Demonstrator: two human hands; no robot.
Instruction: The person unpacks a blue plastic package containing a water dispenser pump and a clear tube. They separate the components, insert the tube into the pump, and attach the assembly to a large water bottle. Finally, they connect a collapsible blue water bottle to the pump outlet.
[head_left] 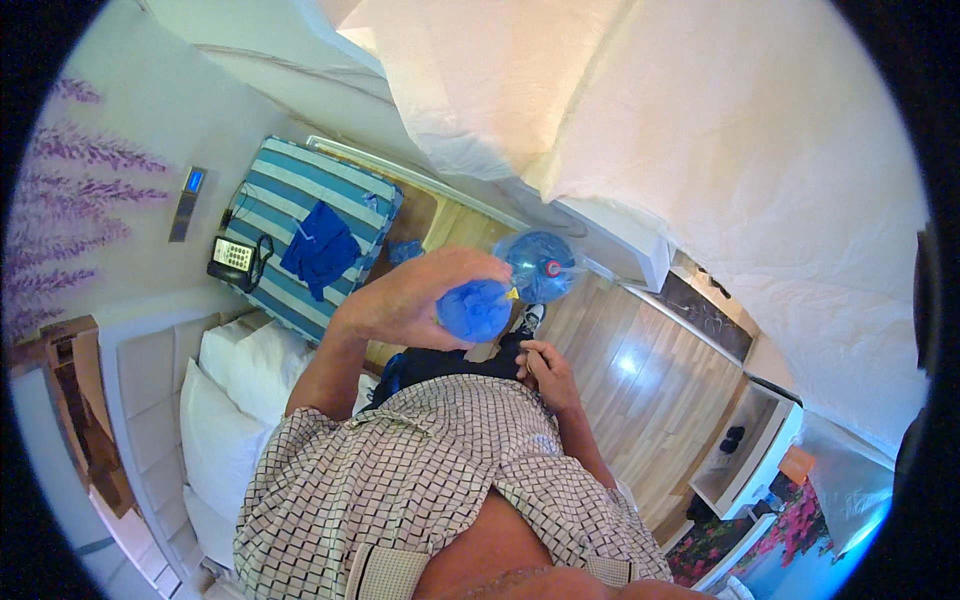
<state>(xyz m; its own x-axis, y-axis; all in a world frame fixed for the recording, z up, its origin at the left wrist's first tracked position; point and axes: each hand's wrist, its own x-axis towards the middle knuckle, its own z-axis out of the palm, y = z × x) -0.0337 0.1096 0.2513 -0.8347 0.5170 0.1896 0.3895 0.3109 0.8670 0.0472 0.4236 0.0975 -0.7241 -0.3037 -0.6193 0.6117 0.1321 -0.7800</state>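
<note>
In front of my chest, my left hand (405,297) is wrapped round a rounded, blue, bottle-like thing (472,313). A small yellow tip shows at its right side; the rest of its shape is partly covered by my fingers. My right hand (550,376) is lower, by my dark trousers, with its fingers curled in. Whether anything is between those fingers I cannot make out. Just beyond the blue thing, a large clear blue water jug (535,272) with a red-ringed cap stands on the wooden floor, apart from both hands.
To the left, a table with a blue-striped cover (285,190) bears a crumpled blue cloth (322,248) and a black telephone (235,258). White pillows (215,440) lie on a bed beside me. Pale curtains (680,110) hang ahead; a white open cabinet (755,440) stands right.
</note>
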